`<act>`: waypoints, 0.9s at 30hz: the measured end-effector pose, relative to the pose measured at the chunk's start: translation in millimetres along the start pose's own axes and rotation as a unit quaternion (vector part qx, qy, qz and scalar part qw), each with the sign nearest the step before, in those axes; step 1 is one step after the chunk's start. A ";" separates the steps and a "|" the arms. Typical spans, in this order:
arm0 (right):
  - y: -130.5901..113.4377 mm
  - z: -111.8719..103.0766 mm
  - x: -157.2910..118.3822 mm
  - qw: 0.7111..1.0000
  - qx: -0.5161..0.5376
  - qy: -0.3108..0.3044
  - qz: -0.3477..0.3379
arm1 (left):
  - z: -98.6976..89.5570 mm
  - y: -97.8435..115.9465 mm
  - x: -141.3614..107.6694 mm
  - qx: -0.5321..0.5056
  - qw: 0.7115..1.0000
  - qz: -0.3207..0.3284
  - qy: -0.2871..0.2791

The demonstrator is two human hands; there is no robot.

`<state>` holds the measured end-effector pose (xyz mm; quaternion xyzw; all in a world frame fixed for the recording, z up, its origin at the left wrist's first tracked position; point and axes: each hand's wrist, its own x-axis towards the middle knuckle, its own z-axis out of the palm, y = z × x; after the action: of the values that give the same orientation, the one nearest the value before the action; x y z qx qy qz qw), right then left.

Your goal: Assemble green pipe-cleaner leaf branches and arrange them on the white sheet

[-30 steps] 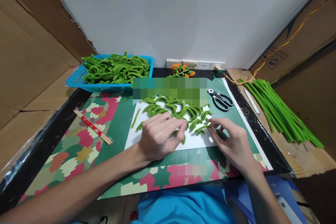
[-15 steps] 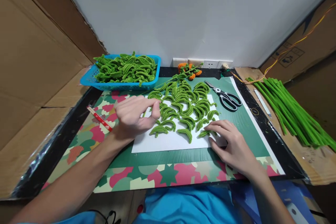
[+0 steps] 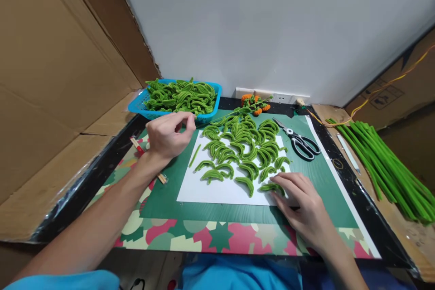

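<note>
A plain white wall (image 3: 272, 27) is rising behind the tabletop (image 3: 112, 149), evenly lit. Brown cardboard panels (image 3: 50, 63) are leaning in at 9 o'clock, and more cardboard (image 3: 404, 90) is closing off the 3 o'clock side. A white socket strip (image 3: 272, 96) is sitting at the foot of the wall at 12 o'clock, with a yellow wire (image 3: 390, 85) running up toward 2 o'clock

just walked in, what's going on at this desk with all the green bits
A person sits at a desk sorting bent green pipe-cleaner pieces spread over a white sheet. The left hand hangs, fingers pinched, near a blue basket full of such pieces. The right hand rests flat by the sheet's corner, fingertips touching one piece. Scissors lie alongside.
</note>
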<state>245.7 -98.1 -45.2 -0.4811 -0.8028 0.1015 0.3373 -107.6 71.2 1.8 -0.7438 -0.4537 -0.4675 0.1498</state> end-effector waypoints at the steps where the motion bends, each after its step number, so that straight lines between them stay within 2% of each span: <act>1: 0.0 0.7 -0.1 1.000 -0.001 0.010 -0.003 | -1.4 -2.8 0.1 -0.006 1.000 -0.027 0.001; 5: 0.6 5.1 0.1 0.999 -0.010 0.031 -0.031 | -5.4 -8.1 0.8 -0.037 0.996 -0.078 0.006; 9: 2.7 10.4 -1.8 0.998 -0.009 0.049 -0.045 | -5.6 -15.9 1.8 0.011 0.997 -0.077 -0.018; 15: 7.7 17.9 -7.3 0.998 -0.007 0.055 -0.042 | -4.6 -28.8 3.8 0.017 0.997 -0.067 -0.034; 19: 6.2 20.0 -3.2 0.999 -0.008 0.031 -0.023 | -2.4 -23.7 5.3 0.004 0.998 -0.053 -0.034; 27: 0.4 24.0 11.8 0.999 -0.021 0.009 -0.031 | 0.3 -11.1 8.9 -0.019 0.999 -0.027 -0.030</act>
<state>227.0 -84.1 -58.2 -0.4640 -0.8160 0.0703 0.3374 -115.1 82.2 6.8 -0.7479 -0.4688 -0.4571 0.1091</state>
